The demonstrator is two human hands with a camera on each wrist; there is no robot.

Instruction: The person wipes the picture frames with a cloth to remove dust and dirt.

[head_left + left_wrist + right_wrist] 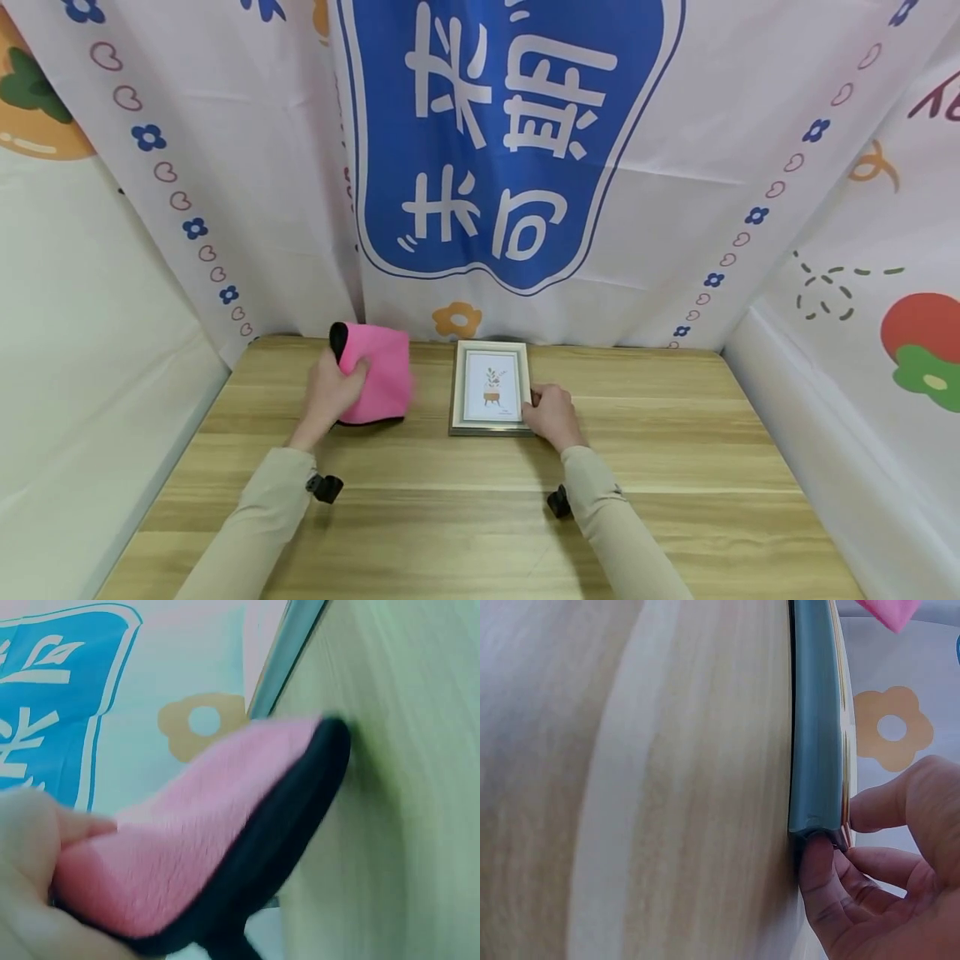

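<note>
A pink fleecy cloth (385,367) with a black edge is gripped at its left side by my left hand (330,392). In the left wrist view the cloth (202,832) looks folded over, its thick black border (277,825) angled toward the table. To its right, a picture frame (459,400) with a pale gold border lies face up on the table, showing a small potted plant print (491,385). My right hand (553,415) holds the frame's right edge between thumb and fingers. The right wrist view shows fingertips (817,859) at the corner of the frame's grey-green side (815,720).
The wood-grain table (450,533) ends at a printed white curtain (285,250) with a blue sign panel (510,142). White side walls stand left and right (817,433). Small black wrist cameras (325,488) sit on both sleeves.
</note>
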